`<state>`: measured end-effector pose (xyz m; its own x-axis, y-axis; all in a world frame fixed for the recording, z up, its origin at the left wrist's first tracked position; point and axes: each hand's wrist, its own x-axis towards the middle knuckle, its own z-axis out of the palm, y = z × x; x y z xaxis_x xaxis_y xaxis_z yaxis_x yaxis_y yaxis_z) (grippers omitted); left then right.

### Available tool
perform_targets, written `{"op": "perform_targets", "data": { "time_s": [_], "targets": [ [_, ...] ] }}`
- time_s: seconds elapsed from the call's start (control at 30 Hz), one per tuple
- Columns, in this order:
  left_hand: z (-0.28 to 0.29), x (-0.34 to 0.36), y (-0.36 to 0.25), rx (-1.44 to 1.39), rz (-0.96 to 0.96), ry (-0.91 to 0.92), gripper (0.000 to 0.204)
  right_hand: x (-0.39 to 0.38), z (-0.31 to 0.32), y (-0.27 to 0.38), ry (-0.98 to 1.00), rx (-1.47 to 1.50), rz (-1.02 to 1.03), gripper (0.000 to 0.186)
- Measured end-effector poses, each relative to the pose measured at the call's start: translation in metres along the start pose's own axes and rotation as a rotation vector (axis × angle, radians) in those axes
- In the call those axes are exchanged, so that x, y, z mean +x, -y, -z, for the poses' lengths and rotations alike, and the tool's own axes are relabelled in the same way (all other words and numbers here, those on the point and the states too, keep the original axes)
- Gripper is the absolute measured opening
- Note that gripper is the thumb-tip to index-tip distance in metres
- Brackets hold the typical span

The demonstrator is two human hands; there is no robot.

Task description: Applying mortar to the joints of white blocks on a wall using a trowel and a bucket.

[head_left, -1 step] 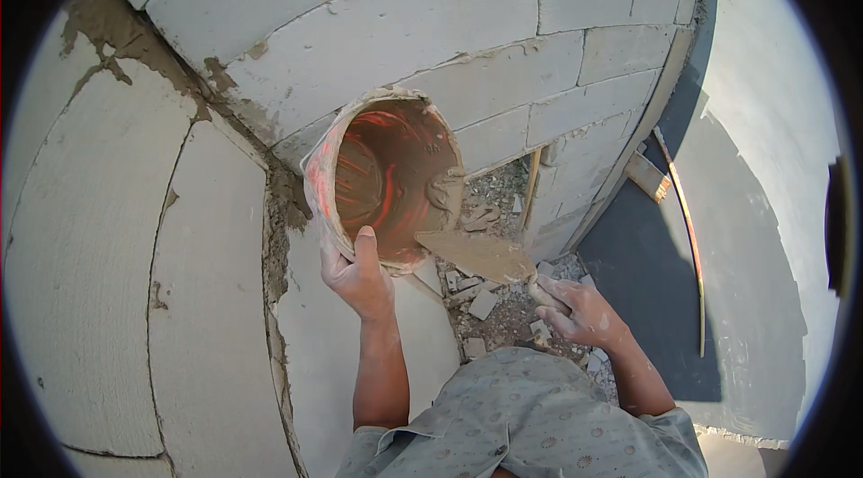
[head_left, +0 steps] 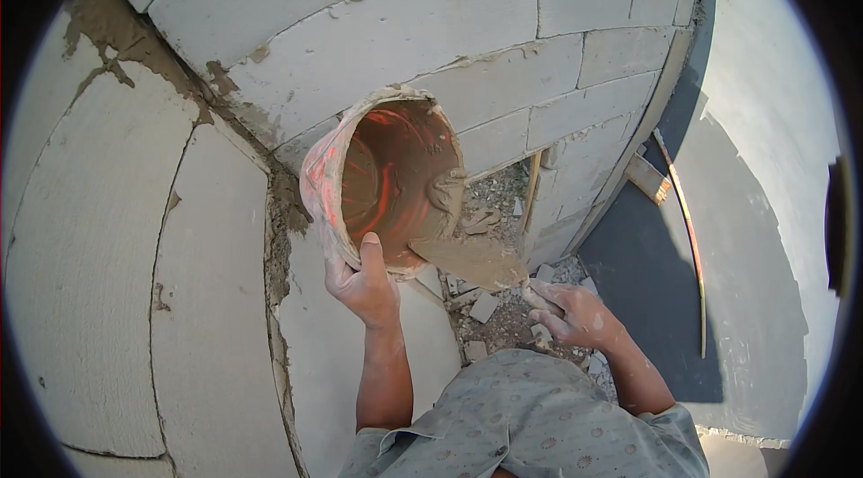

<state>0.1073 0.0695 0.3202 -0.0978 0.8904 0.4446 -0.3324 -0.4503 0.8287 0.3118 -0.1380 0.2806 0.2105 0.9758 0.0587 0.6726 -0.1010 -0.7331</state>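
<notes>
My left hand (head_left: 364, 285) grips the near rim of a red bucket (head_left: 321, 174), thumb over the edge. The bucket is tilted on its side with its mouth toward me and to the right. Wet grey-brown mortar (head_left: 447, 191) coats its inside, with a thicker lump at the right rim. In my right hand (head_left: 580, 314), the fingers are closed round the handle of a trowel (head_left: 476, 262). The mortar-smeared blade points left, and its tip lies just inside the bucket's lower right rim.
A wall of pale blocks (head_left: 404, 10) rises ahead, meeting another block wall (head_left: 99, 226) at the left along a mortar-filled corner. Rubble (head_left: 485, 307) litters the ground below. To the right, a thin stick (head_left: 688, 226) and a brush-like piece (head_left: 649, 178) lie by a dark grey surface.
The trowel's blade has shifted slightly left and further into the bucket's mouth. The bucket has turned a little, showing more of its red outer side. Both hands keep their grip.
</notes>
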Motion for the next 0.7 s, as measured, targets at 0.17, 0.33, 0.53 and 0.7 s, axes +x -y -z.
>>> {"op": "perform_targets", "data": {
  "time_s": [0.17, 0.33, 0.53, 0.7],
  "targets": [
    [0.008, -0.026, -0.026, 0.400, -0.562, 0.201, 0.065, 0.037, 0.007, -0.003, 0.050, -0.171, -0.035, 0.051],
    [0.019, -0.038, -0.029, 0.529, -0.325, 0.121, 0.062, 0.061, 0.021, 0.002, -0.189, -0.447, 0.073, 0.050],
    [0.071, -0.026, 0.015, -0.195, 0.319, -0.102, 0.055, 0.055, 0.031, -0.030, -0.482, -0.635, 0.354, 0.048],
    [0.140, -0.058, 0.090, -0.161, 0.762, -0.197, 0.049, 0.042, 0.020, -0.037, -0.391, -0.389, 0.241, 0.046]
  ]
}}
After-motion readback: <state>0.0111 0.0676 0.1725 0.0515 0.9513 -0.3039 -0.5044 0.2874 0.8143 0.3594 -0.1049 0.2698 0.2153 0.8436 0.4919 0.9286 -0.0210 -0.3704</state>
